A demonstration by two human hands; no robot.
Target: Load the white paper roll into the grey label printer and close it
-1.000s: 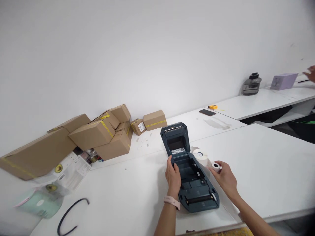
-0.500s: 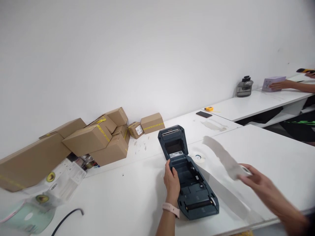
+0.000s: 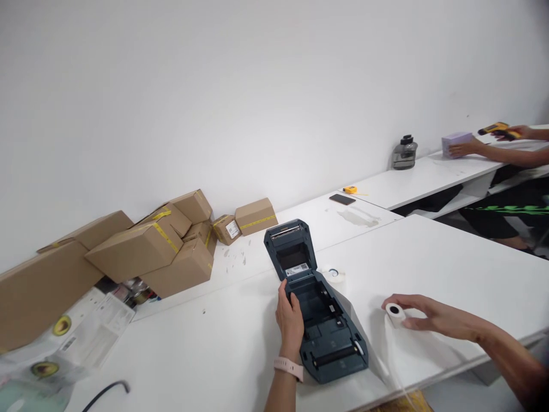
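A dark label printer (image 3: 332,326) lies on the white table with its lid raised and its inner bay bare. My left hand (image 3: 290,316) is closed on the printer's left edge, near the hinge. To the right of the printer, my right hand (image 3: 422,315) pinches a small white paper roll (image 3: 393,312) with a dark hole in its core. A loose paper strip (image 3: 390,355) trails down from this roll towards the table's front edge. Just behind the printer stands another white roll (image 3: 337,278), partly hidden by it.
Cardboard boxes (image 3: 132,249) are piled along the wall at the left. Nearby are plastic packages (image 3: 81,337) and a black cable (image 3: 105,392). Farther back are a phone (image 3: 342,199), a tape measure (image 3: 350,189) and a jug (image 3: 404,153). A co-worker's hands hold a purple box (image 3: 456,144) and a yellow-black handheld device (image 3: 500,130).
My right hand has moved left with the roll and turned it, so the core faces me. The strip now hangs down. The view has shifted right; my left hand stays on the printer.
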